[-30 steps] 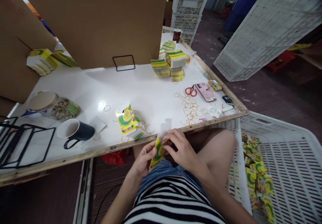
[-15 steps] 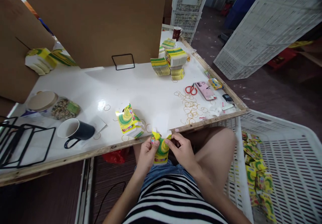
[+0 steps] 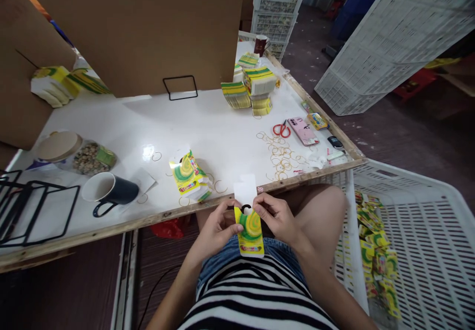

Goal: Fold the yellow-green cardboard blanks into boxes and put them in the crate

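— What do our hands hold?
— Our left hand [image 3: 221, 226] and right hand [image 3: 275, 217], fingers curled, pinch the card [image 3: 250, 231] between them, above our lap [image 3: 230, 256].

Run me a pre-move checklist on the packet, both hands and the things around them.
1. Left hand holding the yellow packet: ok, thumb over its front.
2. Right hand on the packet: ok, at its upper right edge.
3. White flap folded down: not ok, it extends beyond the packet's top.
4. Packet filled: cannot tell, its inside is hidden.
5. Scissors away from both hands: ok, on the table beside the pink phone.
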`<state>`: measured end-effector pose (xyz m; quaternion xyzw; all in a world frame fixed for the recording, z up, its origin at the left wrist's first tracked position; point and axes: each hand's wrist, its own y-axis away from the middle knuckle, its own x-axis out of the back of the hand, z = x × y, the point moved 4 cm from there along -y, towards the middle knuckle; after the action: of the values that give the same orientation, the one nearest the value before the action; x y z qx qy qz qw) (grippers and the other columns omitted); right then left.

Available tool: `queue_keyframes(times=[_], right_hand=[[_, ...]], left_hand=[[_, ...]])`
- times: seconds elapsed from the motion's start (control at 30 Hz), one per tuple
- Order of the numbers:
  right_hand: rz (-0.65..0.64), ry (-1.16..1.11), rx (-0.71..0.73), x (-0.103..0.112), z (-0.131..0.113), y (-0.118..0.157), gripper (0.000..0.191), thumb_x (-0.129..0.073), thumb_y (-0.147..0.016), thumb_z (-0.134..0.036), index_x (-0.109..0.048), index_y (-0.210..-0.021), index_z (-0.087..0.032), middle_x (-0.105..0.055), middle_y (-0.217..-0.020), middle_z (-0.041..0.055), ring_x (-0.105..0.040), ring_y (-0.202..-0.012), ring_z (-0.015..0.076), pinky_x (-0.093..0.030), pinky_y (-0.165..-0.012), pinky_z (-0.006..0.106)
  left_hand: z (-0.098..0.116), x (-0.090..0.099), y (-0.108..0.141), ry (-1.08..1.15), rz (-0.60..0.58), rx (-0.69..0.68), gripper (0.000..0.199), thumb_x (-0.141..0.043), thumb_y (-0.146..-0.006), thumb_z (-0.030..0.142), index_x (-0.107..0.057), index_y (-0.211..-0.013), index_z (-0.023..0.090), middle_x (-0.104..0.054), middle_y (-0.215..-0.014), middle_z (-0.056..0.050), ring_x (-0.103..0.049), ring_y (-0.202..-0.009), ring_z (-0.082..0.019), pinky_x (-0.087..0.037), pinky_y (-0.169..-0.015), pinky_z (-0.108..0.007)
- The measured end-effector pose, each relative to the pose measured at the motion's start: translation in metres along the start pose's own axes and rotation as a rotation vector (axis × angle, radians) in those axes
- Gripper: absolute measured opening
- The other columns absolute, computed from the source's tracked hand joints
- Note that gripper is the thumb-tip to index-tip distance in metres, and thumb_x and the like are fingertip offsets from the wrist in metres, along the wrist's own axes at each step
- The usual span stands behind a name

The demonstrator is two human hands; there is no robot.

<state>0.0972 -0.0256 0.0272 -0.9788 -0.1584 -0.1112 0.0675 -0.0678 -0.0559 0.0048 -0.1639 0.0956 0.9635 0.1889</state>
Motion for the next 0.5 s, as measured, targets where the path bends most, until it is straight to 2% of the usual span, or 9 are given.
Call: queue_keyframes(times=[0.07, 0.1, 0.17, 0.23, 0.3, 0.4, 0.43, 0.5], right_hand=[[0.008, 0.043, 0.027, 0.001, -0.002, 0.0, 0.026, -0.053, -0.093, -0.035, -0.061, -0.072, -0.02, -0.056, -0.068, 0.0009, -0.052, -0.064, 0.0156, -0.042, -0.061, 0.027], [0.03, 0.043, 0.027, 0.002, -0.001, 0.0, 0.026, -0.053, -0.093, -0.035, -0.061, -0.073, -0.02, -0.057, -0.07, 0.0014, -0.053, -0.065, 0.0161, -0.043, -0.062, 0.028], [0.092, 0.007, 0.002, 0.002, 0.003, 0.0, 0.018, -0.056, -0.092, -0.036, -0.065, -0.088, -0.021, -0.061, -0.076, 0.0027, -0.057, -0.069, 0.0175, -0.046, -0.064, 0.028], [0.135, -0.034, -0.025, 0.003, 0.006, -0.001, 0.025, -0.058, -0.09, -0.037, -0.064, -0.109, -0.022, -0.065, -0.083, 0.0041, -0.061, -0.074, 0.0192, -0.049, -0.067, 0.03], [0.133, -0.021, -0.003, 0.004, 0.004, -0.002, 0.027, -0.058, -0.091, -0.038, -0.067, -0.111, -0.023, -0.067, -0.088, 0.0056, -0.063, -0.082, 0.0212, -0.051, -0.075, 0.033], [0.12, 0.048, 0.071, 0.011, -0.006, -0.003, 0.027, -0.056, -0.091, -0.042, -0.075, -0.09, -0.024, -0.067, -0.094, 0.0083, -0.061, -0.093, 0.0243, -0.049, -0.082, 0.036], [0.112, 0.057, 0.063, 0.012, -0.008, -0.003, 0.029, -0.056, -0.09, -0.043, -0.076, -0.087, -0.023, -0.066, -0.092, 0.0082, -0.061, -0.091, 0.024, -0.049, -0.079, 0.035], [0.05, 0.038, -0.039, 0.013, -0.006, -0.002, 0.027, -0.058, -0.088, -0.042, -0.074, -0.093, -0.022, -0.064, -0.079, 0.0046, -0.058, -0.073, 0.0195, -0.047, -0.066, 0.03]], left_hand=[[-0.003, -0.001, -0.001, 0.009, 0.011, 0.0, 0.035, -0.074, -0.079, 0.025, -0.053, -0.105, 0.02, -0.068, -0.092, -0.003, -0.067, -0.081, -0.017, -0.052, -0.071, -0.024], [-0.004, -0.001, -0.002, 0.015, 0.035, -0.005, 0.041, -0.075, -0.078, 0.025, -0.051, -0.112, 0.021, -0.068, -0.093, -0.003, -0.067, -0.082, -0.016, -0.052, -0.071, -0.024], [-0.008, -0.001, -0.003, 0.039, 0.08, -0.005, 0.066, -0.075, -0.078, 0.026, -0.039, -0.133, 0.025, -0.068, -0.097, -0.004, -0.068, -0.085, -0.018, -0.053, -0.073, -0.026], [-0.012, 0.0, -0.004, 0.043, 0.09, 0.008, 0.079, -0.076, -0.078, 0.027, -0.03, -0.142, 0.026, -0.069, -0.104, -0.008, -0.069, -0.091, -0.021, -0.054, -0.077, -0.03], [-0.015, 0.0, -0.005, 0.016, 0.089, 0.013, 0.069, -0.076, -0.077, 0.029, -0.042, -0.137, 0.023, -0.07, -0.106, -0.01, -0.069, -0.094, -0.024, -0.055, -0.079, -0.033], [-0.017, 0.003, -0.005, -0.049, 0.156, -0.005, 0.051, -0.075, -0.078, 0.03, -0.056, -0.124, 0.02, -0.072, -0.107, -0.011, -0.069, -0.094, -0.025, -0.055, -0.08, -0.033], [-0.018, 0.004, -0.005, -0.071, 0.183, -0.007, 0.049, -0.074, -0.078, 0.03, -0.057, -0.123, 0.02, -0.072, -0.107, -0.011, -0.07, -0.094, -0.025, -0.056, -0.08, -0.033], [-0.017, 0.004, -0.005, -0.118, 0.225, -0.002, 0.049, -0.073, -0.08, 0.031, -0.057, -0.124, 0.02, -0.073, -0.106, -0.011, -0.07, -0.091, -0.025, -0.056, -0.078, -0.033]])
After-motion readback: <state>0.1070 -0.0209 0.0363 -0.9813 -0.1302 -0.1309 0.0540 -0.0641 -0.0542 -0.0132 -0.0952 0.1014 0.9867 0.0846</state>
